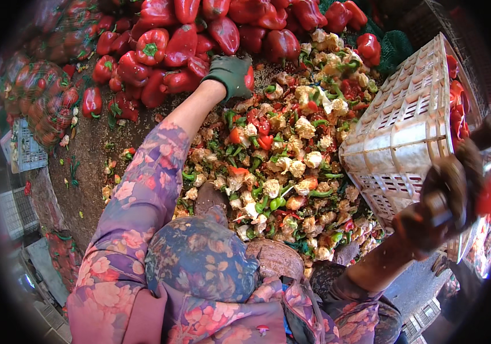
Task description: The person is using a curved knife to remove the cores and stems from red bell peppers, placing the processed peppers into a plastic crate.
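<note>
My left hand (229, 75), in a dark green glove, reaches forward to the near edge of a pile of red bell peppers (181, 45). Its fingers are closed around a red bell pepper (249, 78), of which only a strip shows beside the glove. My right hand (443, 198), in a brown, dirty-looking glove, is raised at the right beside a white plastic crate (394, 132). Motion smears its fingers, so whether they hold anything cannot be made out. Red pepper pieces (458, 109) show at the crate's opening.
Between my legs and the pile lies a heap of pepper cores (297, 166) with green stems and pale seeds. Net sacks of red peppers (42, 103) stand at the left. A blue-grey crate (29, 146) sits beyond them. Dark green netting (396, 49) lies behind the white crate.
</note>
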Motion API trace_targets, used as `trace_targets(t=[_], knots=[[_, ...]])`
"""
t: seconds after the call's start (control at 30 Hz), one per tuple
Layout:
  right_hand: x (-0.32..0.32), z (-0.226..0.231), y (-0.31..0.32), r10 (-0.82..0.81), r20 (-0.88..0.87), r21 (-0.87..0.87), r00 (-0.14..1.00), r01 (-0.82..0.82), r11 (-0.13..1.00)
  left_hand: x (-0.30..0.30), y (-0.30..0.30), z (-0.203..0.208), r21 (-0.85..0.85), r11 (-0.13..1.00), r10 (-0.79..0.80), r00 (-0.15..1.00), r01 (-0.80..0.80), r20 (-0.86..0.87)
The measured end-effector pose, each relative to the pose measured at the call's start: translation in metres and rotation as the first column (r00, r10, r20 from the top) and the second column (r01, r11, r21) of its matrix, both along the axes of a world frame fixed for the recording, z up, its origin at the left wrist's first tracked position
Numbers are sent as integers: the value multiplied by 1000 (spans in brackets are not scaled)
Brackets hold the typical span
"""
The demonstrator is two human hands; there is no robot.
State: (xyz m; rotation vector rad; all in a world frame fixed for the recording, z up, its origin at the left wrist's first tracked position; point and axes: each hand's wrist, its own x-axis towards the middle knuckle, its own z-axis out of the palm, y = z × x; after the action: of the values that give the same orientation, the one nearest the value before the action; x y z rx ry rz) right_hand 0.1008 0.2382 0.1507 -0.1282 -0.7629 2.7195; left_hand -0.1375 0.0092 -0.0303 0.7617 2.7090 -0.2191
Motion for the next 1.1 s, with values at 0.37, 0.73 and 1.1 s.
trace_targets(t=[0.37, 0.73, 1.1], knots=[[-16, -165, -56, -16, 594, 691, 805, -499, 523, 95, -29, 3, 843, 460, -15, 952, 278, -306], [21, -178, -64, 96, 693, 712, 714, -700, 56, 113, -17, 32, 866, 359, -58, 934, 349, -352], [-30, -128, -51, 140, 540, 547, 830, -472, 691, 126, -12, 41, 940, 153, -147, 948, 304, -283]])
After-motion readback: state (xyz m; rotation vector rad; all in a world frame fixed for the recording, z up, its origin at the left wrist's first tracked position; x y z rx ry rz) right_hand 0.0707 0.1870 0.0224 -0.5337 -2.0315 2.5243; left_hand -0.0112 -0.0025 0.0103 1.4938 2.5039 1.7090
